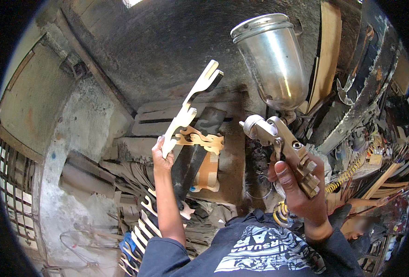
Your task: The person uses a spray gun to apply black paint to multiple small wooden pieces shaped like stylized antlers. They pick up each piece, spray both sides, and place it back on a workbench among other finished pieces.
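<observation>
Within left hand (163, 156), pale strip (181, 119), wavy-edged

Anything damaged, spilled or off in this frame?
No spill I can see. The back wall looks oddest: blackened and blotchy, unlike the paler left wall. Wood strips lie in a jumble at right. The spray gun in the right hand and the wavy wooden piece in the left hand show no obvious damage.

Wears a dark navy T-shirt (197, 259) with short left sleeve (164, 254). Bears a white print (269, 251) across the front, mixing block lettering and stripes. Shows bare left hand (163, 156), bare right hand (306, 189).
</observation>
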The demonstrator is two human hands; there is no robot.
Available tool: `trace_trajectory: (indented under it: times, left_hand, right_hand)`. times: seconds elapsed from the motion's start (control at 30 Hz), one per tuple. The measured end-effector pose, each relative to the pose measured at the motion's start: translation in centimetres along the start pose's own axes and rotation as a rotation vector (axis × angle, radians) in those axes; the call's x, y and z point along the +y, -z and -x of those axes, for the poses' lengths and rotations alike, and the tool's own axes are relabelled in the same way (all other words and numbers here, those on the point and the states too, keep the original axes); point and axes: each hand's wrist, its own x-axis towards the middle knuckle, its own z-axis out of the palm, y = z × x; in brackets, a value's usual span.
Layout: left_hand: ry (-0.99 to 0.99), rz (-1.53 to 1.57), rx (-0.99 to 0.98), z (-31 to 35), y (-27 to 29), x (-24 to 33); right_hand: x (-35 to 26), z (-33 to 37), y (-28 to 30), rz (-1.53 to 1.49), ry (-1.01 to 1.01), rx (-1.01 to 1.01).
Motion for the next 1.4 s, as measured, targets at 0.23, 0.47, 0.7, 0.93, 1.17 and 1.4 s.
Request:
trace_trajectory:
  times: [0.23, 0.47, 0.7, 0.93, 1.17, 1.4]
  left_hand:
    - [-0.029, -0.03, 0.082, -1.6, -1.1, -1.5]
    - [-0.015, 0.087, 0.052, -2.5, -2.7, -3.7]
    - [-0.02, 0.05, -0.053, -2.5, -3.9, -4.2]
    - [0.092, 0.125, -0.008, -0.9, -3.2, -4.2]
    - [0.19, 0.055, -0.239, 7.3, -4.0, -4.8]
    - [-0.772, -1.266, 0.131, 0.6, 1.9, -3.1]
  right_hand:
    - [-0.2, 0.4, -0.2, 0.024, -0.005, -0.071]
    - [-0.6, -1.6, -2.3, 0.013, 0.1, -0.055]
    - [-0.5, -0.7, -3.0, 0.138, 0.102, -0.154]
    - [-0.4, -2.2, -2.4, 0.035, 0.097, -0.076]
    - [-0.1, 1.0, -1.2, -0.244, -0.031, -0.061]
    - [0.5, 3.5, 0.7, -0.433, -0.239, -0.066]
